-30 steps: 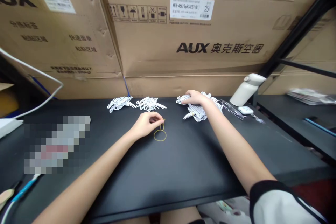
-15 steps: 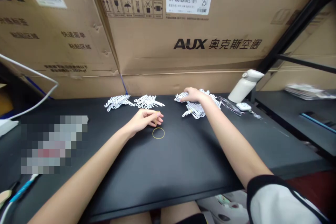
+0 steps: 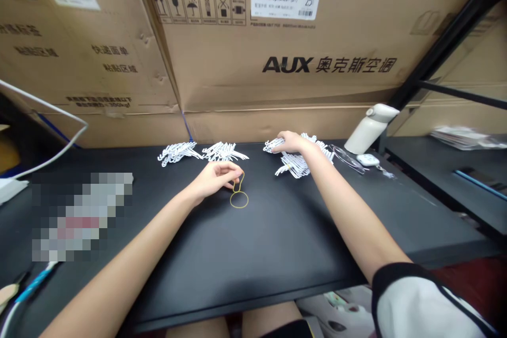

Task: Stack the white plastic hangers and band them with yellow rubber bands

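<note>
My left hand (image 3: 216, 179) is closed in a pinch on a yellow rubber band (image 3: 242, 179), which dangles from the fingertips as a loop. Just below it, a second rubber band (image 3: 239, 200) lies flat on the black table. My right hand (image 3: 290, 142) reaches to the back and is closed over a bunch of white hooks (image 3: 273, 144); the palm hides part of them. Under and beside that wrist lies another pile of white hooks (image 3: 295, 165), with a yellowish band around part of it. Two more bunches of white hooks, one left (image 3: 177, 153) and one nearer the middle (image 3: 224, 152), lie behind my left hand.
Large cardboard boxes (image 3: 222, 74) wall off the back. At the right stand a white bottle (image 3: 370, 129), glasses (image 3: 348, 161) and a small white case (image 3: 368, 160). A blurred-out object (image 3: 83, 216) and a white cable (image 3: 59, 111) are at the left.
The rubber band in my left hand now hangs lower and wider from the fingertips, after being mostly hidden among the fingers. My right hand has stayed in place.
</note>
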Demonstrator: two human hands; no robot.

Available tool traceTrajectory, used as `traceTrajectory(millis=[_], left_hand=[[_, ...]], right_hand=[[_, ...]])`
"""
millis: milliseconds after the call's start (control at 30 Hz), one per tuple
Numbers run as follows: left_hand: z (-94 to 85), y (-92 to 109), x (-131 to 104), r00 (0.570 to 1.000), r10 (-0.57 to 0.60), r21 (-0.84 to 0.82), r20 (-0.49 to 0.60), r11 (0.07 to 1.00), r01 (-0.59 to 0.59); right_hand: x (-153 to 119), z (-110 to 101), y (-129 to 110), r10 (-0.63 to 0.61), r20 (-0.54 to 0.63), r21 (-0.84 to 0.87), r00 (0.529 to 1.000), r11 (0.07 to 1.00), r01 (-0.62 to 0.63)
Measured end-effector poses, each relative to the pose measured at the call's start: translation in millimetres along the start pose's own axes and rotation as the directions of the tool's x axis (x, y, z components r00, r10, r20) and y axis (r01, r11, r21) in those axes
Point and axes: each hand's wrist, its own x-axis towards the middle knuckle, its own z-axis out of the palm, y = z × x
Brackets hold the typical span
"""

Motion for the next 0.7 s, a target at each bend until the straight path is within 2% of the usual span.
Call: traceTrajectory(millis=[267,533,700], left_hand=[[0.7,2.5,-0.6,0.999,-0.028,-0.041,0.028,0.999,0.029],[-1.3,0.6,-0.8,0.999,0.012,-0.036,0.03,0.999,-0.011],[-3.4,1.3,-3.1,0.998,-0.013,-0.013,0.064,1.0,0.014]], right_hand=[[-2.3,-1.1,-1.6,0.014,0.003,0.004,1.0,1.0,-0.014],[-1.7,-1.5,-0.4,-0.013,-0.002,0.004,1.0,1.0,0.013],[-1.3,-1.5,0.3,-0.011,0.0,0.008,1.0,1.0,0.011]])
